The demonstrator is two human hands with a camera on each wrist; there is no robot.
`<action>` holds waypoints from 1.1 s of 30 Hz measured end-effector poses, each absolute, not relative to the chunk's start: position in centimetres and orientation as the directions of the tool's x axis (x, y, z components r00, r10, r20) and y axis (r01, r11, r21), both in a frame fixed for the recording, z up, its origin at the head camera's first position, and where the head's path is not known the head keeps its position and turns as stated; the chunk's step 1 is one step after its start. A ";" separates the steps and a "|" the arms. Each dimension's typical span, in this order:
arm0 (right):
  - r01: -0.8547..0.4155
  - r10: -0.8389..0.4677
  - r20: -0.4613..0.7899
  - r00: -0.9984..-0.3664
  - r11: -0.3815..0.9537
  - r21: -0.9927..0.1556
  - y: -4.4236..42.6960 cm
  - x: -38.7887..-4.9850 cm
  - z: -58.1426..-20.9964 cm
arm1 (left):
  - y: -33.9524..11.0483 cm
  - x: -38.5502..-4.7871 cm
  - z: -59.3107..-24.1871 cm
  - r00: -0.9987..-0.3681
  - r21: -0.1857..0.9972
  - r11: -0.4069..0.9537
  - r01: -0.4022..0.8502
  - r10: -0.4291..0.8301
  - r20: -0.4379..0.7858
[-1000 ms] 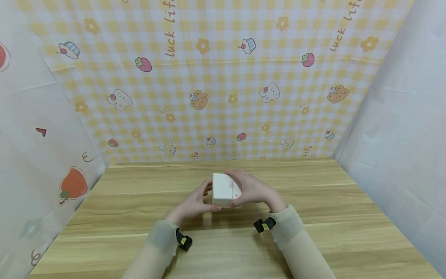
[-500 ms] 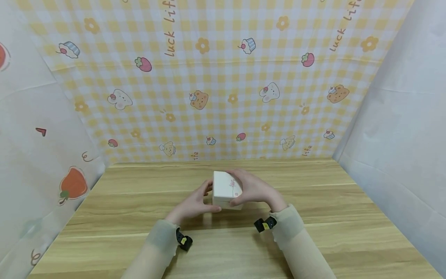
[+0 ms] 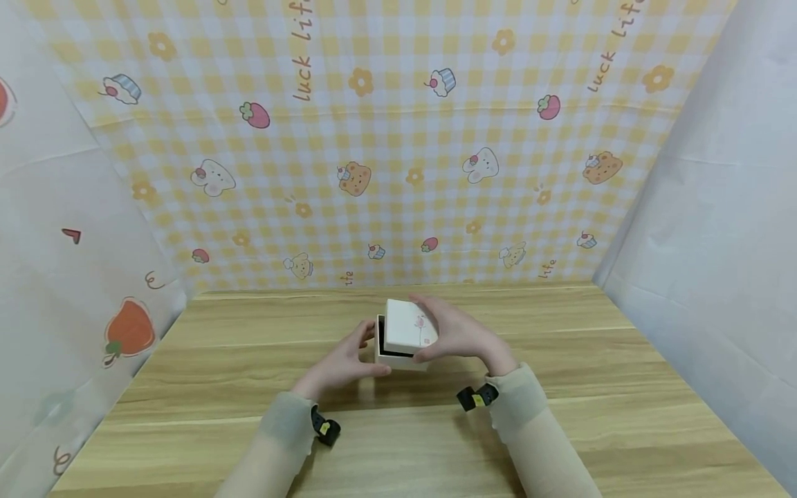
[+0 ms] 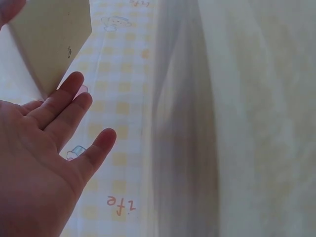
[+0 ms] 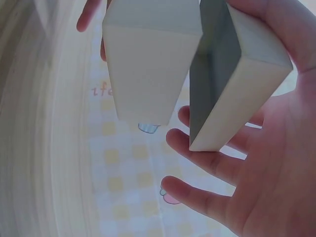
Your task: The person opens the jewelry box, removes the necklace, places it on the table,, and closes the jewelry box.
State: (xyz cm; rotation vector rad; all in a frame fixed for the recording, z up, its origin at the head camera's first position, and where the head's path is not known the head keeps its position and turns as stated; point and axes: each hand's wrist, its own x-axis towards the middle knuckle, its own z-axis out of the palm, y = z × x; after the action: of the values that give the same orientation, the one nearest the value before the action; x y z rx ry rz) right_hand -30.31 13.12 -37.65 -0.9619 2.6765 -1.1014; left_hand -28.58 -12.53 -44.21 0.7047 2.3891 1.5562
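A small white cardboard box stands in two parts between my hands. Its bottom part (image 3: 403, 362) shows a dark inside along the left and front edges in the head view. My left hand (image 3: 336, 372) holds this bottom part from the left, thumb at the front and fingers at the far side. Over it, shifted right and tilted, hangs the lid (image 3: 405, 324), printed with a pink flower. My right hand (image 3: 463, 337) grips the lid between thumb and fingers. In the right wrist view, the lid's hollow underside (image 5: 215, 64) faces the bottom part (image 5: 148, 74).
The wood-grain table (image 3: 548, 394) stretches around both hands. A yellow checked cloth (image 3: 398, 138) hangs behind its far edge, with white cloth walls (image 3: 703, 207) at both sides. A black band (image 3: 326, 427) sits on each wrist.
My right hand has lifted the lid off the bottom part, up and to the right, and a dark gap has opened. The left hand stays nearly in place with the bottom part.
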 end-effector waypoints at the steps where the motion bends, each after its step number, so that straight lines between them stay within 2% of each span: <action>1: -0.516 -0.583 0.147 -0.799 0.539 -0.665 13.2 -30.3 -37.6 | -12.6 -28.6 -44.2 -0.867 0.898 0.339 0.281 0.490 0.087; 12: -0.528 -0.563 0.197 -0.803 0.517 -0.674 15.2 -30.8 -37.5 | -13.3 -28.8 -44.0 -0.888 0.893 0.369 0.258 0.455 0.069; 18: -0.506 -0.546 0.190 -0.816 0.515 -0.692 16.4 -30.8 -37.8 | -13.8 -29.0 -44.0 -0.907 0.871 0.418 0.256 0.416 0.066; 33: -0.503 -0.559 0.163 -0.813 0.534 -0.680 19.6 -31.2 -38.6 | -15.1 -29.5 -43.9 -0.922 0.880 0.408 0.242 0.379 0.078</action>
State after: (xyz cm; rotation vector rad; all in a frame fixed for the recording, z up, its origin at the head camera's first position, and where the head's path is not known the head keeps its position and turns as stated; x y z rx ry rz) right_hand -31.20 19.62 -38.56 -0.9307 2.6854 -1.1534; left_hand -29.45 -15.11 -43.93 0.5596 2.5223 1.5414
